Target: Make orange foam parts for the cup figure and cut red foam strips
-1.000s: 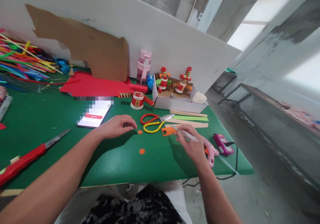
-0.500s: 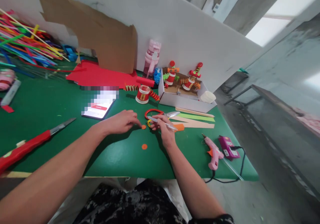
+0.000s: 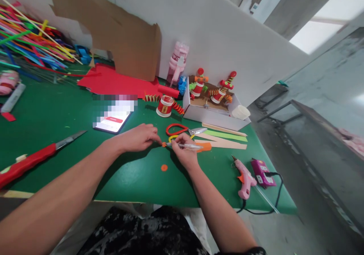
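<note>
My left hand [image 3: 145, 137] rests on the green table with its fingers curled. Its index fingertip holds a small orange paper disc [image 3: 164, 144] down against the tabletop. In my right hand [image 3: 184, 149] is a slim pen [image 3: 189, 146] with a clear barrel, its tip touching that disc. Nearer to me lies a second orange disc [image 3: 164, 168]. Just beyond my right hand are scissors [image 3: 176, 129] with red and yellow handles. An orange paper strip [image 3: 205, 146] is partly covered by the pen.
A phone [image 3: 113, 116] and a red-handled knife [image 3: 42, 156] lie to the left. Behind stand a decorated paper cup [image 3: 165, 106] and a white box [image 3: 216, 116] holding two paper figures. A pink glue gun [image 3: 244, 177] lies on the right, beside a purple box [image 3: 263, 172].
My right hand has turned the pen and brought its tip leftward onto the orange disc. My left hand stays at the disc. The view has shifted slightly.
</note>
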Demonstrator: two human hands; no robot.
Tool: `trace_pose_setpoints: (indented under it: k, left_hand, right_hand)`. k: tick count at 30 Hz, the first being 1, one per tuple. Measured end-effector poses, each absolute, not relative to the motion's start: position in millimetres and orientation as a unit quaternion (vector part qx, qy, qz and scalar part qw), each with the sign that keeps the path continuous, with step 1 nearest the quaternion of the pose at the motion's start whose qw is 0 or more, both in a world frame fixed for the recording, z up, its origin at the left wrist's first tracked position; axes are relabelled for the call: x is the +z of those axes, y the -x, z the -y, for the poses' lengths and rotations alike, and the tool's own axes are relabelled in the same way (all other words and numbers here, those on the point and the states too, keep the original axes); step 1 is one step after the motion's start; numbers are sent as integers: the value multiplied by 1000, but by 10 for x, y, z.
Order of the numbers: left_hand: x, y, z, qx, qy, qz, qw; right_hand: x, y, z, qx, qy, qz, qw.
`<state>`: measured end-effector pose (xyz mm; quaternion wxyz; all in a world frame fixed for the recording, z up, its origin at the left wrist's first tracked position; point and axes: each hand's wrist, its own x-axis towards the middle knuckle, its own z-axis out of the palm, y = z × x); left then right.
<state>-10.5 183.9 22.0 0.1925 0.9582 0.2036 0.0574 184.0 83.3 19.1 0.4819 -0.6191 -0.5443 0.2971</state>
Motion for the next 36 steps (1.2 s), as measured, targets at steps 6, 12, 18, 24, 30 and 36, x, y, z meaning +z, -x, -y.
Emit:
trace_pose_setpoints:
  k: [6, 12, 18, 24, 30, 36]
  left_hand:
    - [232, 98, -1830, 72, -958, -199, 192]
    - [228, 94, -1825, 71, -955, -206, 200]
    - [214, 88, -1820, 86, -951, -210, 208]
    - [226, 82, -1813, 80, -953, -211, 202]
    - [256, 76, -1796, 65, -954, -219, 194]
    - [242, 77, -1807, 67, -956, -211, 193]
  right_hand:
    - [135, -1841, -831, 277, 633, 535, 486]
    - [122, -1866, -847, 278, 630, 531, 494]
    - [109, -1857, -842, 284, 633, 531, 487]
    - [98, -1846, -843, 280, 631, 533, 489]
    - [92, -1847, -844, 280, 629, 531, 494]
    - [101, -1851, -842, 284, 633, 534, 483]
